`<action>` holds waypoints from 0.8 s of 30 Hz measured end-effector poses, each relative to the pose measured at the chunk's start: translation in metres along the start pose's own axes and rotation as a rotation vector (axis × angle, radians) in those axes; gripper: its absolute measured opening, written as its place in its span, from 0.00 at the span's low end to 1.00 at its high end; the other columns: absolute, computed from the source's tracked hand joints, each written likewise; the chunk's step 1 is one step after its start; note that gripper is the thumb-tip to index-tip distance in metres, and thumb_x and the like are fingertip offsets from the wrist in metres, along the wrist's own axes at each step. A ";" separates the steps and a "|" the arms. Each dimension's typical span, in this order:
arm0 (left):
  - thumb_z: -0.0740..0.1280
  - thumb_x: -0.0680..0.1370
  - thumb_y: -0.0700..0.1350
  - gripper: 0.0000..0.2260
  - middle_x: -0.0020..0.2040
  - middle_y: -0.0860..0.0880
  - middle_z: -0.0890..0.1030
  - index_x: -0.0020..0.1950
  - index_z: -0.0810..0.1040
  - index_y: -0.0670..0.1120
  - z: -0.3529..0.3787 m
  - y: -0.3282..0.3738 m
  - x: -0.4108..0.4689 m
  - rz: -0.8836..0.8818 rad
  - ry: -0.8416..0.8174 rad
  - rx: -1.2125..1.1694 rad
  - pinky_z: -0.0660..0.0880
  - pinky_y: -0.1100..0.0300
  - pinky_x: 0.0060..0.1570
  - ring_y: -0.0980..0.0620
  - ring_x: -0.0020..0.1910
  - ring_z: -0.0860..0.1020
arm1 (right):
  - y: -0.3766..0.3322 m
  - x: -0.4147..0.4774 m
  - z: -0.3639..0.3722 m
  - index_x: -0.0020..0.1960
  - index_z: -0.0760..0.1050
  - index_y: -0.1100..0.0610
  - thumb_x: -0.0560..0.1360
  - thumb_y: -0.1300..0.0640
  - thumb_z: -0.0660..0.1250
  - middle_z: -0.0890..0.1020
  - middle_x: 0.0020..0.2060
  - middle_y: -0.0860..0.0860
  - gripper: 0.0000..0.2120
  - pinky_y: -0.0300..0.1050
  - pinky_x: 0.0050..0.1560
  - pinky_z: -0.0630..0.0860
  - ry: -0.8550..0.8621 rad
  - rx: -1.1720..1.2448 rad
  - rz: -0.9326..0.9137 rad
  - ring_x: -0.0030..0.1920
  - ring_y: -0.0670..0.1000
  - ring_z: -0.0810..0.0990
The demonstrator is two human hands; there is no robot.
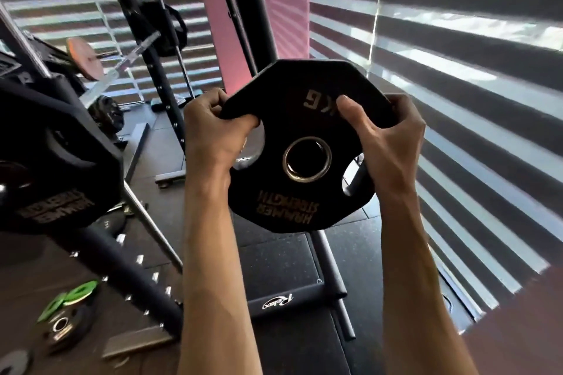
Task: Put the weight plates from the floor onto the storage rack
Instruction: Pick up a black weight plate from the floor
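Observation:
I hold a black weight plate (300,192) upright in front of me, its face toward the camera, with gold lettering and a metal-ringed centre hole. My left hand (213,134) grips its left edge through a cut-out. My right hand (387,143) grips the right edge, thumb across the face. Behind the plate rises the dark post of the storage rack (259,18); its base tube (330,268) runs along the floor below. On the floor at lower left lie a black plate (62,327) and a green-and-black plate (71,295).
A large black plate (54,167) hangs on a machine at the left, with a slanted black frame bar (128,277) below it. A barbell with an orange plate (85,58) sits further back. Striped blinds (457,70) cover the wall on the right. Dark rubber mats cover the floor.

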State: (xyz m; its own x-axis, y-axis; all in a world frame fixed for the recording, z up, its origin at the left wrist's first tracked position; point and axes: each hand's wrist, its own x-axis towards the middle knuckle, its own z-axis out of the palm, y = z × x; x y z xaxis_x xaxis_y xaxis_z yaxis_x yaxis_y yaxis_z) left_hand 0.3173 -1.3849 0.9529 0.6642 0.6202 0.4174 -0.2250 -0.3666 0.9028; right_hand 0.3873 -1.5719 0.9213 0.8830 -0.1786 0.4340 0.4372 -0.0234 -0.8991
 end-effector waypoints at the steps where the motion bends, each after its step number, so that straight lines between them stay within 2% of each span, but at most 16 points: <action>1: 0.72 0.64 0.38 0.13 0.31 0.41 0.74 0.43 0.75 0.33 0.000 0.000 0.000 0.016 0.006 -0.013 0.66 0.58 0.28 0.48 0.30 0.70 | 0.002 0.000 0.001 0.52 0.78 0.55 0.63 0.37 0.78 0.84 0.46 0.47 0.28 0.53 0.54 0.81 0.003 0.015 -0.002 0.47 0.47 0.83; 4: 0.71 0.62 0.41 0.08 0.31 0.42 0.72 0.36 0.72 0.44 0.003 -0.001 0.002 0.046 0.009 -0.022 0.65 0.55 0.29 0.48 0.31 0.69 | 0.010 0.001 0.006 0.54 0.77 0.56 0.63 0.37 0.78 0.83 0.47 0.48 0.29 0.54 0.55 0.80 0.008 0.055 -0.017 0.49 0.49 0.83; 6: 0.71 0.61 0.43 0.10 0.31 0.42 0.72 0.33 0.70 0.49 0.005 -0.004 0.009 0.061 0.015 -0.025 0.65 0.53 0.29 0.47 0.31 0.69 | 0.016 0.007 0.013 0.54 0.76 0.56 0.62 0.34 0.77 0.83 0.49 0.50 0.31 0.57 0.57 0.79 0.012 0.051 -0.023 0.52 0.52 0.82; 10: 0.71 0.59 0.47 0.11 0.30 0.42 0.71 0.32 0.69 0.49 0.014 -0.021 0.039 0.058 0.051 -0.031 0.64 0.54 0.30 0.47 0.31 0.68 | 0.023 0.028 0.033 0.55 0.75 0.57 0.63 0.36 0.78 0.83 0.48 0.51 0.31 0.55 0.55 0.80 -0.034 0.064 -0.029 0.50 0.51 0.83; 15: 0.73 0.65 0.39 0.11 0.31 0.46 0.74 0.35 0.71 0.46 0.028 -0.038 0.076 0.038 0.102 -0.043 0.68 0.58 0.32 0.50 0.32 0.70 | 0.034 0.059 0.063 0.57 0.73 0.56 0.65 0.35 0.76 0.81 0.51 0.50 0.32 0.54 0.57 0.79 -0.067 0.024 -0.042 0.53 0.50 0.81; 20: 0.72 0.66 0.38 0.11 0.30 0.53 0.74 0.34 0.71 0.47 0.039 -0.049 0.107 0.047 0.138 -0.001 0.70 0.60 0.34 0.56 0.31 0.72 | 0.048 0.082 0.085 0.58 0.72 0.56 0.68 0.38 0.75 0.81 0.51 0.48 0.29 0.42 0.53 0.78 -0.096 -0.002 -0.047 0.52 0.46 0.79; 24: 0.72 0.64 0.45 0.10 0.32 0.53 0.75 0.33 0.70 0.50 0.043 -0.058 0.123 0.068 0.153 0.004 0.73 0.56 0.36 0.54 0.35 0.74 | 0.054 0.099 0.098 0.59 0.70 0.54 0.68 0.34 0.73 0.81 0.54 0.51 0.31 0.56 0.57 0.79 -0.135 -0.041 -0.063 0.54 0.51 0.80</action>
State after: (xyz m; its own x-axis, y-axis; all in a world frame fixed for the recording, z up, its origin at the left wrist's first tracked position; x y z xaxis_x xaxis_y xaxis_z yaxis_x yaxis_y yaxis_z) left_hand 0.4421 -1.3173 0.9476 0.5314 0.6919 0.4887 -0.2626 -0.4139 0.8716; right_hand 0.5149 -1.4944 0.9216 0.8701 -0.0414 0.4911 0.4878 -0.0707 -0.8701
